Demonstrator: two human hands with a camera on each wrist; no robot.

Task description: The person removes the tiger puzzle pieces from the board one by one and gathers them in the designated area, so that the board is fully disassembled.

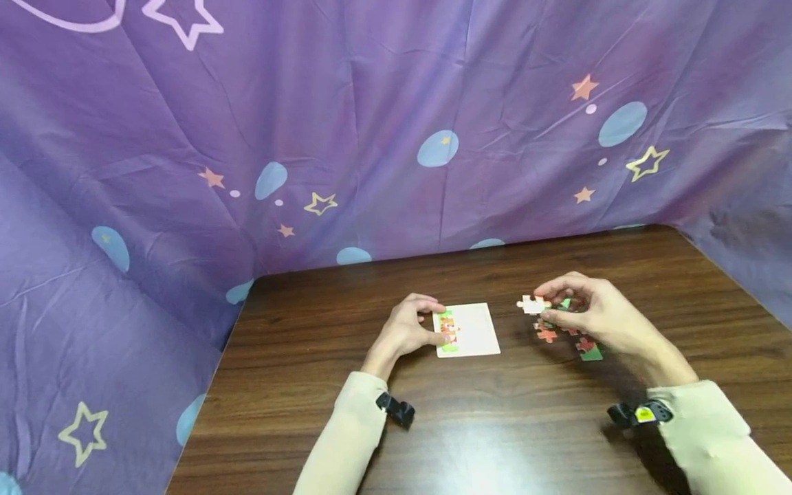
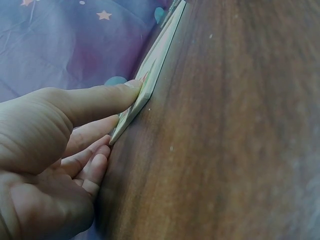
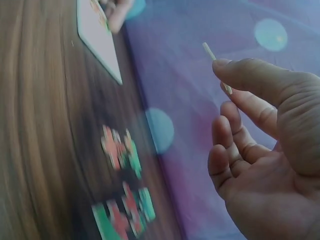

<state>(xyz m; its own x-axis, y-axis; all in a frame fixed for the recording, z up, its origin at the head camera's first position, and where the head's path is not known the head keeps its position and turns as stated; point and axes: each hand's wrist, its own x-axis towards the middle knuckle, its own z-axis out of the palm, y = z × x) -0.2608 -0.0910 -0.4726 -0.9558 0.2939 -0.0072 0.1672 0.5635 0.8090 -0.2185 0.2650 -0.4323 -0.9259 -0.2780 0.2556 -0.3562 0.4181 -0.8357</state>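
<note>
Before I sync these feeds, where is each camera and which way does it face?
Head: on the head, facing forward and down at the wood-grain table; left hand, right hand and sleeves show.
Left wrist: on that wrist, facing the puzzle tray; left hand shows.
Right wrist: on that wrist, facing jigsaw pieces; right hand and part of the left show.
Head and right wrist share these pieces.

Tabletop (image 1: 515, 338) offers passage between the white board (image 1: 476, 331) and loose puzzle pieces (image 1: 547, 335); the left hand (image 1: 405, 330) blocks the board's left edge
</note>
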